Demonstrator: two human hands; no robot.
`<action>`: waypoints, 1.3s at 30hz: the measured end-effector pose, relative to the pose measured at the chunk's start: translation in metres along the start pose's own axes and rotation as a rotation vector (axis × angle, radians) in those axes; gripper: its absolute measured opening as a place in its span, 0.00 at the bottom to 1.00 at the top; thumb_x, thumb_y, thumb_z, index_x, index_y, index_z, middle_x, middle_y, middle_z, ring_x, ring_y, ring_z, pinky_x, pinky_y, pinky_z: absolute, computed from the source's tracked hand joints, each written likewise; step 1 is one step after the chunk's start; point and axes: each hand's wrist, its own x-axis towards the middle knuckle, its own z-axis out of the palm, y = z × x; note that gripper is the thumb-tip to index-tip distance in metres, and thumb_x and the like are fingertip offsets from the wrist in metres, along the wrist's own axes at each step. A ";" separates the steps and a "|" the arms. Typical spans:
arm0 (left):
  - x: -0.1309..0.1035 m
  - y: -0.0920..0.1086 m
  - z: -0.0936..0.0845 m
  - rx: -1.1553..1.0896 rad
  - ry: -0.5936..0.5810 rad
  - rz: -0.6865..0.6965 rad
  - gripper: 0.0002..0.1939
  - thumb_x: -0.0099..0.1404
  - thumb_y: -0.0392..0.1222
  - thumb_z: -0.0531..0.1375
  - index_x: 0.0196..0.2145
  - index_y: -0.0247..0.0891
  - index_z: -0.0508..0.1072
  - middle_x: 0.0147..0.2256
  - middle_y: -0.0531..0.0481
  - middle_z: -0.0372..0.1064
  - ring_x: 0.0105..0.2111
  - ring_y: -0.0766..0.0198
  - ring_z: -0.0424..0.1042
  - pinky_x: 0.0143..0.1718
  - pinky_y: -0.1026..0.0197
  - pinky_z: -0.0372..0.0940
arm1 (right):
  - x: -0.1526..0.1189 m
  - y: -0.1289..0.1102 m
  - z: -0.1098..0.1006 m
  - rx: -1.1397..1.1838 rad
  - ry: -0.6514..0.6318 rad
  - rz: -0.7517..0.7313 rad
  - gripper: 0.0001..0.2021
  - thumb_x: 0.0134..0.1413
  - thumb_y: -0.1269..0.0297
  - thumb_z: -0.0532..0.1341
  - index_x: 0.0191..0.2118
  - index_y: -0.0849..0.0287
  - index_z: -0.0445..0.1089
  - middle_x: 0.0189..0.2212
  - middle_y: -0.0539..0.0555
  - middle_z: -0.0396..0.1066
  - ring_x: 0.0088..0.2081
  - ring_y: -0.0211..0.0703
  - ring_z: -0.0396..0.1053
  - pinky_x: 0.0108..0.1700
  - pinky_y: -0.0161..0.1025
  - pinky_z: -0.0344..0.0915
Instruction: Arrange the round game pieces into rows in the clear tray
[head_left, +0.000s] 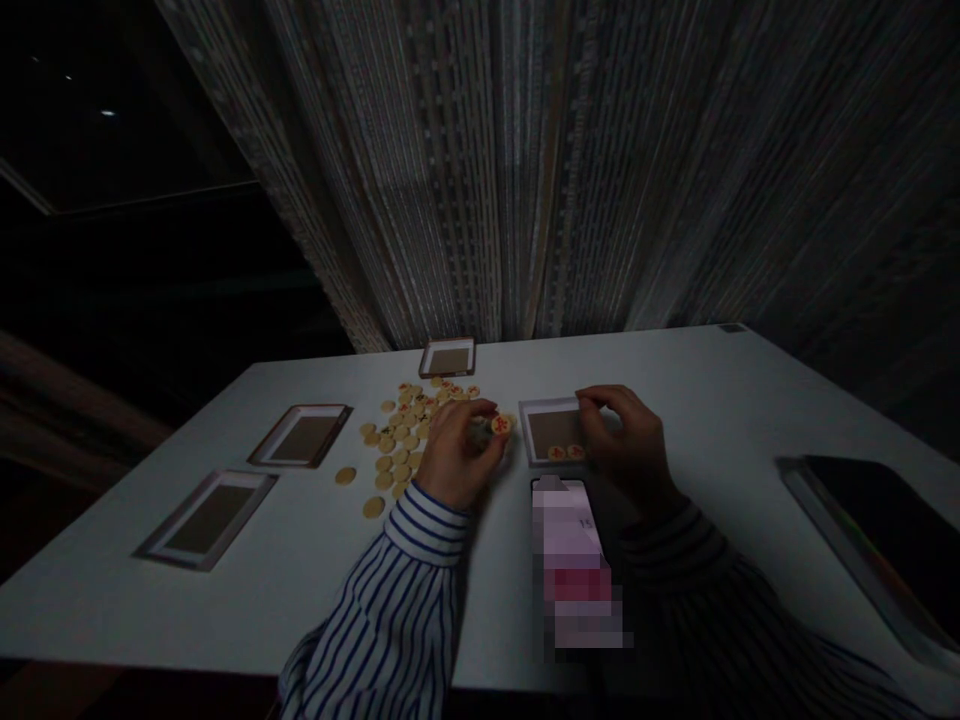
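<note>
My left hand pinches a round wooden piece with a red character, held between thumb and forefinger at the right side of a loose pile of similar pieces. Over the right edge of a shallow box is my right hand, its thumb and forefinger closed together; whether anything is between them is too dark to tell. Two pieces with red characters lie side by side along the near edge inside that box.
A lit phone lies just in front of the box. Two shallow boxes stand at the left, another behind the pile. A dark flat device is at the right; a curtain hangs behind the white table.
</note>
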 end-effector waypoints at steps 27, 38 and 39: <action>0.025 -0.003 0.016 -0.140 0.056 -0.090 0.14 0.55 0.39 0.62 0.41 0.37 0.67 0.34 0.49 0.72 0.39 0.60 0.71 0.45 0.55 0.64 | 0.003 -0.002 -0.005 -0.020 -0.048 0.023 0.06 0.52 0.70 0.55 0.31 0.59 0.69 0.28 0.55 0.72 0.33 0.43 0.69 0.37 0.45 0.66; 0.011 0.001 0.041 0.013 -0.090 0.070 0.13 0.54 0.36 0.62 0.39 0.39 0.68 0.33 0.49 0.72 0.37 0.58 0.69 0.45 0.49 0.62 | 0.026 0.002 -0.008 0.029 -0.303 -0.017 0.07 0.52 0.67 0.56 0.34 0.58 0.70 0.30 0.53 0.73 0.32 0.41 0.70 0.34 0.40 0.66; 0.010 0.001 0.042 0.026 -0.091 0.080 0.13 0.54 0.36 0.62 0.39 0.39 0.68 0.33 0.49 0.71 0.37 0.58 0.69 0.45 0.49 0.62 | 0.032 0.002 -0.009 0.032 -0.357 -0.004 0.07 0.52 0.66 0.56 0.34 0.58 0.71 0.30 0.53 0.74 0.31 0.41 0.70 0.33 0.39 0.66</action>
